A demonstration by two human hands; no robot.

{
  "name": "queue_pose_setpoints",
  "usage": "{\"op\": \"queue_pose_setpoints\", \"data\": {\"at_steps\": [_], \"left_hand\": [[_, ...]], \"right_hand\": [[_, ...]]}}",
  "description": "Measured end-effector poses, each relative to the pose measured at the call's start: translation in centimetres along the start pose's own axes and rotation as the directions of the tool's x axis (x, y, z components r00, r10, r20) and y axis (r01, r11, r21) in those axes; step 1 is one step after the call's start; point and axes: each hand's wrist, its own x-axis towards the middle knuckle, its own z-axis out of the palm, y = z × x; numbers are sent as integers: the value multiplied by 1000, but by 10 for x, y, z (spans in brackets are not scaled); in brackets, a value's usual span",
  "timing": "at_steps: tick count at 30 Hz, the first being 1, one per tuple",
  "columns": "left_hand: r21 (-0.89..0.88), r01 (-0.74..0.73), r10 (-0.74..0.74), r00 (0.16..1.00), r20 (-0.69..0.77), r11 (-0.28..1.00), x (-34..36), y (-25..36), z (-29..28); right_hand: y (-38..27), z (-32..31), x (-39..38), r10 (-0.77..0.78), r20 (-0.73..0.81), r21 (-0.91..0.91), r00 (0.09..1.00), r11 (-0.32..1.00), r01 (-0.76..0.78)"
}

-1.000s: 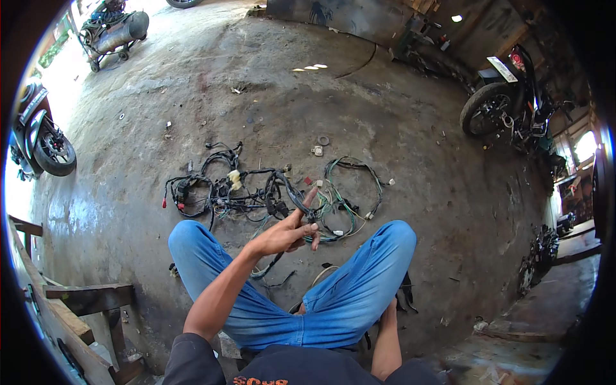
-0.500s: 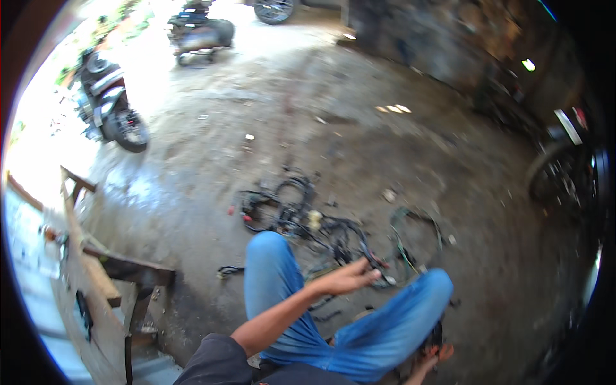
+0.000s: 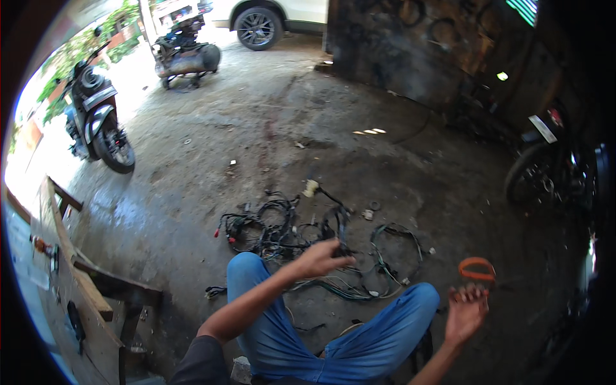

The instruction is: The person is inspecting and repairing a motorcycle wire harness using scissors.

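Observation:
A tangled black wiring harness (image 3: 273, 221) lies on the floor in front of my knees, with red and pale connectors among its loops. My left hand (image 3: 321, 258) reaches over my left knee, fingers closed on a dark strand at the harness's right part; the grip is partly hidden. On the far side, a cream connector (image 3: 311, 188) ends a black branch. My right hand (image 3: 468, 311) is raised beyond my right knee, closed on orange-handled scissors (image 3: 477, 268). Their dark blades point right and blur into the floor. Near that knee rests a loop of greenish wires (image 3: 375, 250).
A wooden bench (image 3: 96, 282) stands close on my left. A scooter (image 3: 99, 122) is parked at far left, an air compressor (image 3: 189, 58) behind it. A white car (image 3: 301, 14) shows at the back, and another motorbike (image 3: 539, 170) at right.
My right hand has risen from beside my right thigh, and the orange-handled scissors now show in it. My left hand has shifted left. The cream connector lies farther away. The view has turned slightly.

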Motion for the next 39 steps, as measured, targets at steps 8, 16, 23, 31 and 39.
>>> {"op": "queue_pose_setpoints", "data": {"at_steps": [8, 16, 23, 31, 39], "left_hand": [[-376, 9, -50, 994, -97, 927, 9, -50, 1], [-531, 59, -131, 986, -99, 845, 2, -42, 18], [-532, 66, -176, 971, -159, 844, -8, -47, 19], [-224, -6, -56, 962, -267, 975, -13, -29, 16], [-376, 69, -90, 995, -39, 924, -26, -10, 35]], "right_hand": [[96, 86, 20, 114, -67, -623, 991, 771, -131], [175, 103, 41, 318, -286, -6, 904, 943, -333], [216, 107, 33, 809, 131, 265, 573, 528, -807], [126, 112, -18, 828, 100, 294, 552, 505, -811], [129, 99, -105, 955, -163, 271, 247, 284, -920]]}}
